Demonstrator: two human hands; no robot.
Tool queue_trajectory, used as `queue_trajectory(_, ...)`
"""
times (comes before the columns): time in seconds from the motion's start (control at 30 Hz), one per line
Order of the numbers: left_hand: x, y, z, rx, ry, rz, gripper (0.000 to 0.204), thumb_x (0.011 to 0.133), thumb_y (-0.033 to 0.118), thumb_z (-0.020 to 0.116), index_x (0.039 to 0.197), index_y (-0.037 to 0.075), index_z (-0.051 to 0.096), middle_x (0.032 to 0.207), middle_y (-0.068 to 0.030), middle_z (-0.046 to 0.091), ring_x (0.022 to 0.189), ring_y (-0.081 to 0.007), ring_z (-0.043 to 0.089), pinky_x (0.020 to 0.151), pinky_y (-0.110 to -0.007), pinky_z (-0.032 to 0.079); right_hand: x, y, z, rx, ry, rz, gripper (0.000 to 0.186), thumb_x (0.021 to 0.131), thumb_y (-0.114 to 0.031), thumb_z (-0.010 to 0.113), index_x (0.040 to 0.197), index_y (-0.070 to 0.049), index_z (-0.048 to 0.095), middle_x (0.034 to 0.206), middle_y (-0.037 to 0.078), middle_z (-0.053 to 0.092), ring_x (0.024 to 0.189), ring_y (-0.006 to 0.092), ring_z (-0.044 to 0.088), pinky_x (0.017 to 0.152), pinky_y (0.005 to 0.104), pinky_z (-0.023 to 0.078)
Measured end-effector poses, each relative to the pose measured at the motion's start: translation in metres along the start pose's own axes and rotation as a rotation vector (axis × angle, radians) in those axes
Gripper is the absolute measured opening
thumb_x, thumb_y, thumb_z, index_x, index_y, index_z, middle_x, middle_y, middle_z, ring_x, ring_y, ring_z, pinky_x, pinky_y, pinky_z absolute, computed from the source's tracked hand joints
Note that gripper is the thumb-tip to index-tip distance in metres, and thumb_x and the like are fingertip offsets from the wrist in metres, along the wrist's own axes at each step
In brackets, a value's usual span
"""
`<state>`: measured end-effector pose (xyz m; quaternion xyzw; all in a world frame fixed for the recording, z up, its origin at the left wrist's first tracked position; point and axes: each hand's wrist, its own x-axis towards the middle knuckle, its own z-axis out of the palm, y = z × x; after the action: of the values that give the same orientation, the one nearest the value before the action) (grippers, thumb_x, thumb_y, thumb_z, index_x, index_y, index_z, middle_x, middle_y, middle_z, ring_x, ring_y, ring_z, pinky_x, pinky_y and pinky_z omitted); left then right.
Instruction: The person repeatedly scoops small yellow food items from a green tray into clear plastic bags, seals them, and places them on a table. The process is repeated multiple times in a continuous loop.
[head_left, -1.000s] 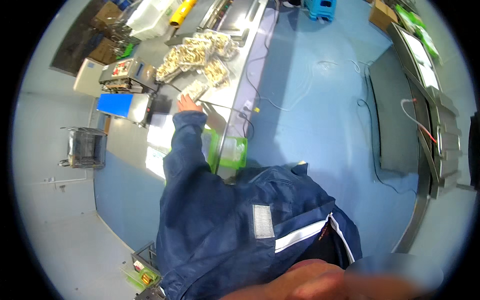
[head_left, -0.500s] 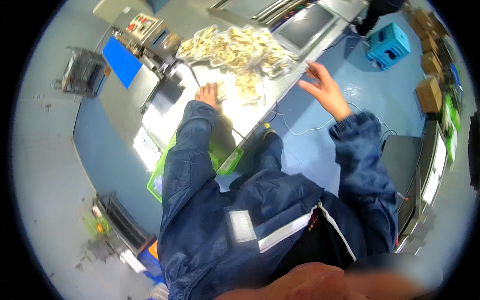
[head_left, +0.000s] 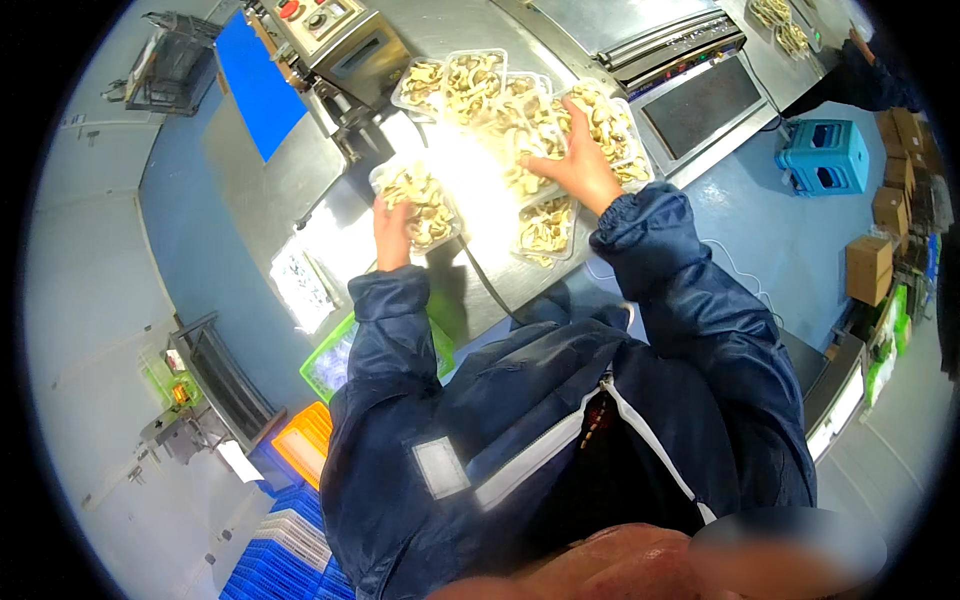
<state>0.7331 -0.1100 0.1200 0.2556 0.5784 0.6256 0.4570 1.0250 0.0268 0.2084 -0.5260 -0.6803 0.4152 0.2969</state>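
My left hand (head_left: 392,237) is at the near left side of a clear plastic tray of sliced mushrooms (head_left: 424,203), its fingers closed on the edge. This tray sits apart from the others, to their left. My right hand (head_left: 583,168) reaches over the cluster of filled trays, thumb and fingers spread, beside one mushroom tray (head_left: 525,180). Its fingertips are at the mushrooms, and I see nothing gripped in it. Nearer me, another mushroom tray (head_left: 545,229) lies by the table edge. Glare washes out part of the middle trays.
A steel machine with buttons (head_left: 330,35) and a blue panel (head_left: 255,85) stand at the left. Behind the trays is a sealing machine with a dark plate (head_left: 703,105). A green crate (head_left: 330,365) is below the table edge; a blue stool (head_left: 822,157) stands on the floor.
My right hand has come from beyond the table edge onto the trays. My left hand is now at a separate tray's side. The view has shifted.
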Motion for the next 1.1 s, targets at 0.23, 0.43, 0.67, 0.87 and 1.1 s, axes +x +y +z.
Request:
queue_trajectory(0.23, -0.015, -0.015, -0.014, 0.578, 0.553, -0.03, 0.064, 0.097, 0.027, 0.056, 0.143, -0.008, 0.031, 0.137, -0.0236, 0.045, 0.129, -0.0332, 0.042, 0.11, -0.04, 0.03, -0.024, -0.027, 0.025, 0.24, -0.387, 0.134, 0.095, 0.077, -0.041, 0.079, 0.143, 0.005, 0.03, 0.135, 0.03, 0.047, 0.124, 0.0371, 0.049, 0.102, 0.0405, 0.041)
queue_trajectory(0.43, -0.078, 0.029, 0.091, 0.696, 0.174, 0.454, 0.054, 0.092, 0.016, 0.056, 0.138, -0.005, 0.038, 0.139, -0.0228, 0.041, 0.128, -0.034, 0.04, 0.109, -0.043, 0.031, 0.011, 0.042, -0.077, -0.412, 0.134, -0.034, 0.086, 0.079, -0.045, 0.076, 0.138, 0.006, 0.04, 0.131, 0.029, 0.051, 0.124, 0.0379, 0.049, 0.104, 0.0409, 0.04)
queue_trajectory(0.67, -0.044, -0.033, 0.219, 0.351, -0.172, -0.034, 0.068, 0.092, 0.025, 0.064, 0.141, -0.007, 0.03, 0.133, -0.0298, 0.046, 0.123, -0.0371, 0.047, 0.104, -0.04, 0.038, 0.011, 0.123, -0.074, -0.069, -0.077, 0.344, 0.113, 0.07, -0.054, 0.081, 0.144, 0.01, 0.024, 0.138, 0.032, 0.043, 0.129, 0.0348, 0.046, 0.107, 0.0375, 0.037)
queue_trajectory(0.87, -0.049, -0.046, 0.237, 0.271, -0.268, 0.006, 0.058, 0.091, 0.016, 0.061, 0.139, -0.003, 0.035, 0.123, -0.0214, 0.058, 0.108, -0.0285, 0.059, 0.091, -0.037, 0.046, -0.02, 0.083, -0.082, 0.378, -0.214, 0.618, 0.098, 0.079, -0.042, 0.078, 0.15, -0.006, 0.019, 0.12, 0.007, 0.052, 0.101, 0.0149, 0.055, 0.076, 0.0308, 0.046)
queue_trajectory(1.1, -0.049, -0.054, 0.268, 0.084, -0.215, -0.072, 0.054, 0.084, -0.006, 0.053, 0.136, 0.0, 0.039, 0.124, -0.0112, 0.055, 0.112, -0.0194, 0.053, 0.095, -0.029, 0.042, -0.005, 0.073, -0.121, 0.512, -0.467, 0.558, 0.095, 0.082, -0.039, 0.075, 0.151, -0.007, 0.018, 0.133, 0.011, 0.05, 0.117, 0.02, 0.051, 0.09, 0.0356, 0.044)
